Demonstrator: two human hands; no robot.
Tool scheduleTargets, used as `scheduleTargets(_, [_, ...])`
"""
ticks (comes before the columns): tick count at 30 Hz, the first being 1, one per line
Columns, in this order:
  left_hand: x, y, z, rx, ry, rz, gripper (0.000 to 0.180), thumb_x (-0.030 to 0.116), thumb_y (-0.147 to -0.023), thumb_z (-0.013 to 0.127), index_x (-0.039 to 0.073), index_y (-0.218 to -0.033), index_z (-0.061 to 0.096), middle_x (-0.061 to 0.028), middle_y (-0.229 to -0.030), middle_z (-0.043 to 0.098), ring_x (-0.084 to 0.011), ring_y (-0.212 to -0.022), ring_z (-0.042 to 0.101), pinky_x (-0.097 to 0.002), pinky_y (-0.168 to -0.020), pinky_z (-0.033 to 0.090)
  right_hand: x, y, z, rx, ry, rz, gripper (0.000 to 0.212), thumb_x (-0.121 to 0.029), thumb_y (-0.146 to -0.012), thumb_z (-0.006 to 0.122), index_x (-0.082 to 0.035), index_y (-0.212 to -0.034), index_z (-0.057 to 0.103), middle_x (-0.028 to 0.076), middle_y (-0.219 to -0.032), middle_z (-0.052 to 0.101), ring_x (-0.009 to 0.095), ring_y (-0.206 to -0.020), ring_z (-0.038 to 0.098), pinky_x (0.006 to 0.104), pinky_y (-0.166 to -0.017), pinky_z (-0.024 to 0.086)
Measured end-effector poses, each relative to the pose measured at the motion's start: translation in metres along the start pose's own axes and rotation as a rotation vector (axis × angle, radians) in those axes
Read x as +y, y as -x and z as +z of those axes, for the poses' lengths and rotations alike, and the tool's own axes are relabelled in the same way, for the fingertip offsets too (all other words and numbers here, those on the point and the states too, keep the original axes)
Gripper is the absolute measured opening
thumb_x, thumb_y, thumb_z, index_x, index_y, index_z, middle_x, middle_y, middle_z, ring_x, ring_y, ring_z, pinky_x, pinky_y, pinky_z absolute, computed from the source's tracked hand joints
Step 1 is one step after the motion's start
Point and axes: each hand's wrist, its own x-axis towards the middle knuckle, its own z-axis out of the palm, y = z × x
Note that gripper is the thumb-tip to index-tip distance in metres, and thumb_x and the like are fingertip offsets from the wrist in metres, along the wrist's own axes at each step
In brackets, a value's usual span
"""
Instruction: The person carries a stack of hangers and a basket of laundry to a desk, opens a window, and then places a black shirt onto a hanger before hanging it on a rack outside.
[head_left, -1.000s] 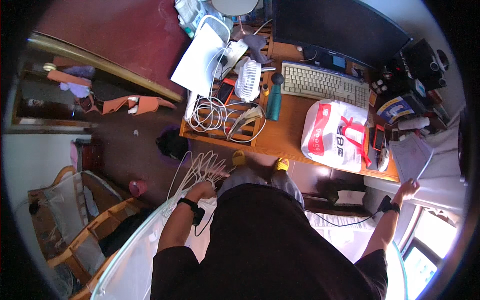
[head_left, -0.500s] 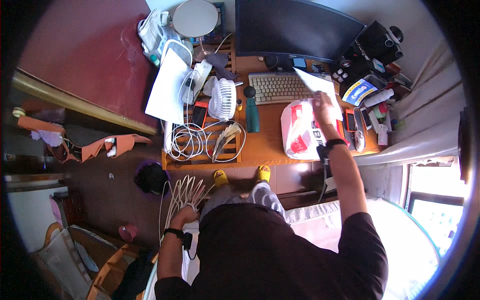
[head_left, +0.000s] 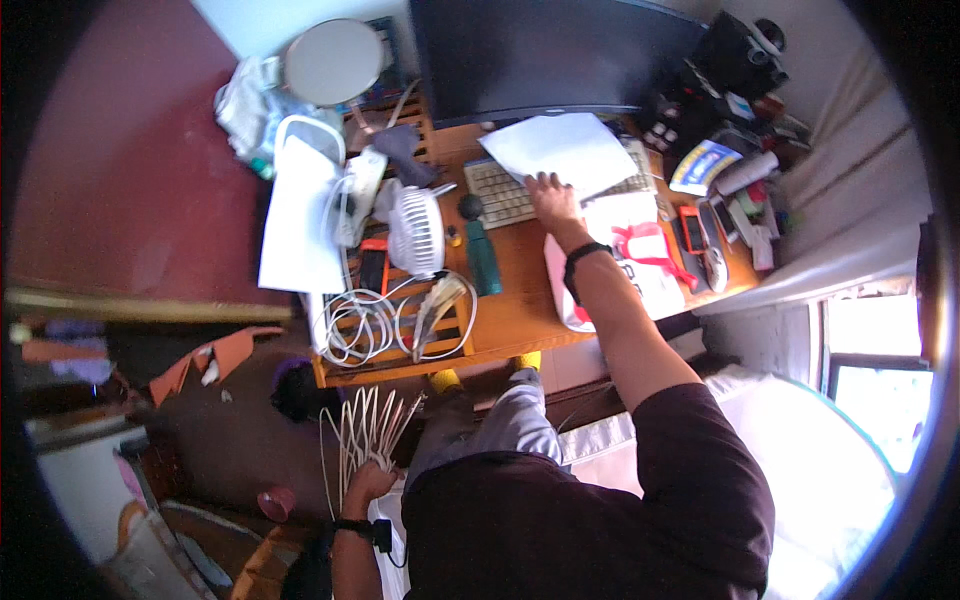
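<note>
My left hand (head_left: pixel 372 482), low beside my leg, is closed around a bundle of white cable (head_left: pixel 366 425) whose loops fan out above the fist. Over the desk, my right hand (head_left: pixel 557 208) grips the near edge of a white sheet of paper (head_left: pixel 568 150). The sheet covers much of the beige keyboard (head_left: pixel 498 192) below the monitor. Under my right wrist lies a white and red plastic bag (head_left: pixel 640 245), partly hidden by the forearm. Whether the sheet touches the keys I cannot tell.
Left on the desk are a white fan (head_left: pixel 416 232), a coiled white cable (head_left: pixel 352 328), a round mirror (head_left: pixel 334 62) and white papers (head_left: pixel 300 225). A green bottle (head_left: pixel 483 262) stands mid-desk. A monitor (head_left: pixel 560 55) stands behind; phones and a computer mouse (head_left: pixel 715 270) lie at right.
My right hand has moved left with the paper, which now spreads across the keyboard. The plastic bag looks flatter. My left hand still holds the cable bundle; the whole view has shifted.
</note>
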Motion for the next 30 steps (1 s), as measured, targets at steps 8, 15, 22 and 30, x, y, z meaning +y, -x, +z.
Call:
scheduleTargets(8, [0.015,-0.014,-0.013,-0.036,-0.034,-0.146,0.038,0.039,-0.077,0.068,0.006,-0.095,0.071,-0.0255,-0.098,0.066,-0.0397,-0.093,0.062,-0.0475,-0.078,0.049,0.002,0.023,-0.060,-0.024,-0.345,0.193,0.058,-0.040,-0.085,0.063,-0.012,-0.133,0.046,0.013,-0.126,0.055,0.031,-0.120,0.049,0.0482,-0.099,0.038])
scheduleTargets(15, [0.042,-0.009,-0.027,0.048,0.050,-0.215,0.052,0.044,-0.074,0.071,-0.004,-0.093,0.069,-0.0309,-0.101,0.063,-0.0425,-0.099,0.061,-0.0453,-0.080,0.050,0.150,0.129,-0.015,0.369,-0.486,0.543,0.046,-0.021,-0.077,0.070,-0.010,-0.120,0.056,0.015,-0.113,0.061,0.034,-0.107,0.056,0.0435,-0.091,0.046])
scheduleTargets(22, [0.049,-0.016,-0.012,-0.038,-0.018,-0.361,0.058,0.047,-0.072,0.074,-0.006,-0.094,0.068,-0.0300,-0.099,0.065,-0.0416,-0.097,0.062,-0.0445,-0.080,0.050,0.231,0.191,0.000,-0.146,-0.618,0.839,0.075,-0.047,-0.074,0.072,-0.001,-0.129,0.050,0.024,-0.122,0.060,0.034,-0.114,0.058,0.0387,-0.096,0.046])
scheduleTargets(30, [0.016,-0.041,0.015,-0.240,-0.150,-0.275,0.058,0.045,-0.072,0.076,-0.010,-0.088,0.066,-0.0290,-0.093,0.066,-0.0381,-0.091,0.064,-0.0446,-0.079,0.050,0.220,0.187,-0.006,-0.335,-0.625,0.928,0.069,-0.039,-0.064,0.079,-0.002,-0.119,0.061,0.015,-0.103,0.069,0.024,-0.090,0.068,0.0365,-0.077,0.052])
